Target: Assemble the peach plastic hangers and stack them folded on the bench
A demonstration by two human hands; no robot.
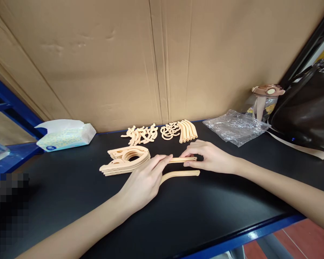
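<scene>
Both hands rest on a black tabletop [194, 212] and pinch one straight peach plastic bar [181, 159] between them. My left hand [143, 181] grips its left end with curled fingers. My right hand [209, 156] grips its right end with thumb and fingers. A second, curved peach bar [179, 174] lies just below, under my left hand's fingers. A stack of peach hanger-shaped parts [125, 161] sits just left of my left hand.
Further back lie small peach hooks [140, 135], round hooks [169, 130] and a row of curved bars [188, 130]. A tissue pack [66, 136] sits at left, a clear plastic bag [236, 126], a cup [266, 100] and a dark bag [307, 111] at right. Cardboard [151, 54] walls the back.
</scene>
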